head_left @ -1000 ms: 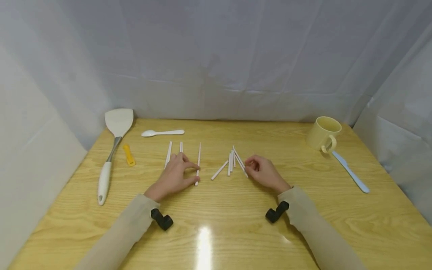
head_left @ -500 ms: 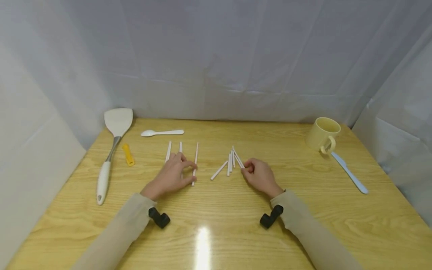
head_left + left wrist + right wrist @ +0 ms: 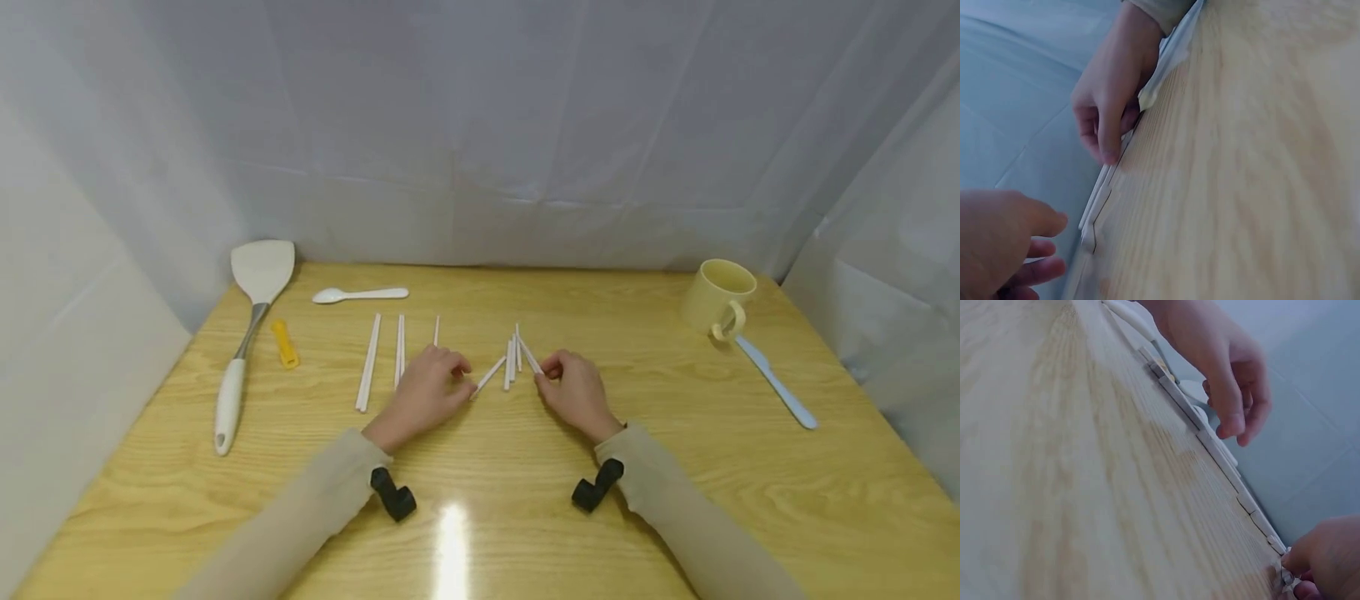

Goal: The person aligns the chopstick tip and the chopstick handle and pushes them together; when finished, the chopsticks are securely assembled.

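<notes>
White chopsticks lie on the wooden table in the head view. One pair (image 3: 367, 364) is at the left; a second pair (image 3: 400, 342) and a single chopstick (image 3: 437, 331) are partly covered by my left hand (image 3: 423, 387). That hand hovers by the near end of a slanted chopstick (image 3: 491, 372); in the left wrist view its thumb and fingers (image 3: 1041, 215) are apart with nothing between them. My right hand (image 3: 577, 393) pinches the near end of a leaning chopstick (image 3: 529, 356), beside several others (image 3: 512, 364). Whether it pinches one or two is unclear.
A white-headed spatula (image 3: 264, 271), a yellow clip-like piece (image 3: 285, 343) and a white spoon (image 3: 362, 295) lie at the left. Far right stand a yellow mug (image 3: 718, 296) and, beside it, a light blue knife (image 3: 778, 383). Cloth (image 3: 480, 133) hangs behind the table (image 3: 510, 517).
My left hand has let go of the single chopstick, which shifted slightly left, and moved right toward the slanted one. My right hand moved slightly left and now pinches the leaning chopstick.
</notes>
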Action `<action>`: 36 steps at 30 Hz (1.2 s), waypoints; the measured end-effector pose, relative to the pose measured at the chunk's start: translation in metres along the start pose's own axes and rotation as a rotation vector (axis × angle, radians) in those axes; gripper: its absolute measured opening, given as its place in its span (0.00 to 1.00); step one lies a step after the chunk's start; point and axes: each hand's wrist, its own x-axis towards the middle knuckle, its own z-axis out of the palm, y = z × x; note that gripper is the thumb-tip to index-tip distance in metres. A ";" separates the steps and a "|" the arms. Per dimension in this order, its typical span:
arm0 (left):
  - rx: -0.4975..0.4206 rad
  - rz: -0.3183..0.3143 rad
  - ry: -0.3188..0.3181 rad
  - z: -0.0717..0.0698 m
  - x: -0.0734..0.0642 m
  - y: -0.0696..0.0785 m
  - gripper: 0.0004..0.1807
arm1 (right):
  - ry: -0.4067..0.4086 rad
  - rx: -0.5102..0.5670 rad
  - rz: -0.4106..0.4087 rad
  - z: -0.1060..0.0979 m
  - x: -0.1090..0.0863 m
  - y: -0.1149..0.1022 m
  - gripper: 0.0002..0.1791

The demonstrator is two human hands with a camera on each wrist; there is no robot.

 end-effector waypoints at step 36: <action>-0.185 -0.032 -0.017 0.032 0.003 0.030 0.05 | -0.131 0.298 0.064 -0.011 0.008 0.004 0.13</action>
